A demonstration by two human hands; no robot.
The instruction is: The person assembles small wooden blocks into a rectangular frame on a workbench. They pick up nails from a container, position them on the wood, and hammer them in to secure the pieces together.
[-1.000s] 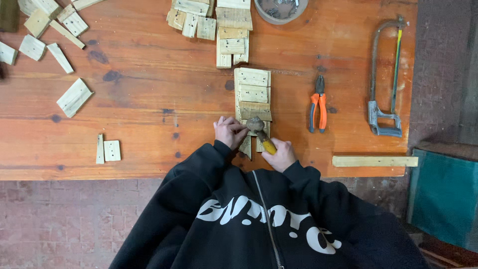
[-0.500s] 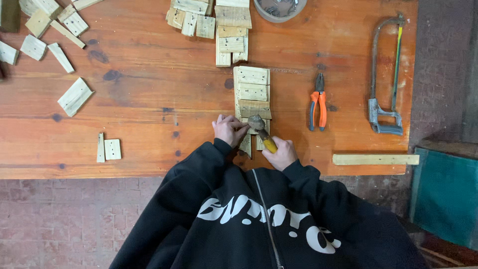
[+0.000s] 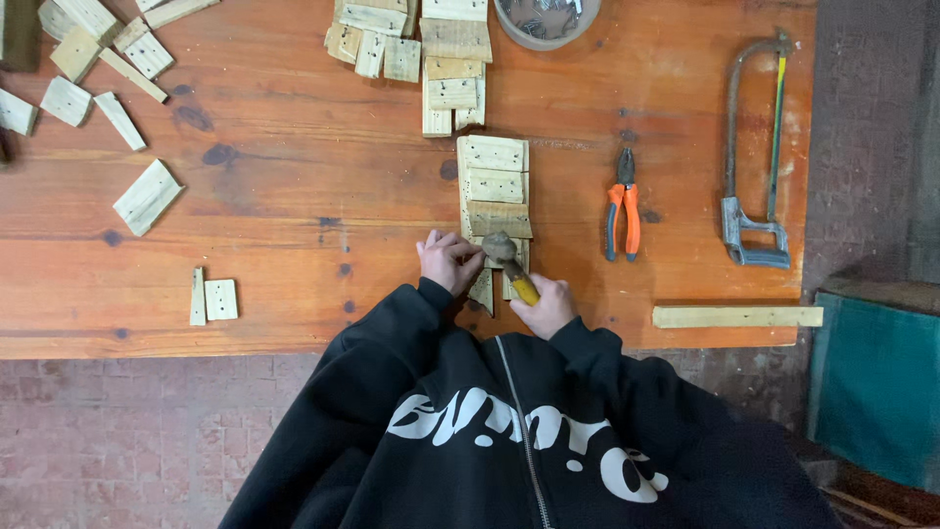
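hammer (image 3: 509,263) in right hand (image 3: 544,304) — fingers wrapped tight round the yellow handle, fist shut, knuckles toward the table edge. hammer head sits over the lower end of the wooden slat assembly (image 3: 494,201), a short column of pale slats lying mid-table, just in front of the person. left hand (image 3: 447,260) rests at the left side of that lower end, fingers curled close together with tips against the wood; whether they pinch a nail is too small to tell. both hands nearly touch, hammer head between them. black sleeves of a hoodie (image 3: 509,431) run up from the bottom of the view.

around them on the orange wooden table (image 3: 294,186): pliers (image 3: 623,206) with orange grips to the right of the slats, a hacksaw (image 3: 754,157) further right, a long wood strip (image 3: 736,316) at the near right edge. stack of wood offcuts (image 3: 421,44) at the far side, a round tub (image 3: 544,20) beside it — contents unclear. scattered blocks (image 3: 93,59) far left, two small pieces (image 3: 213,299) near the front left edge.
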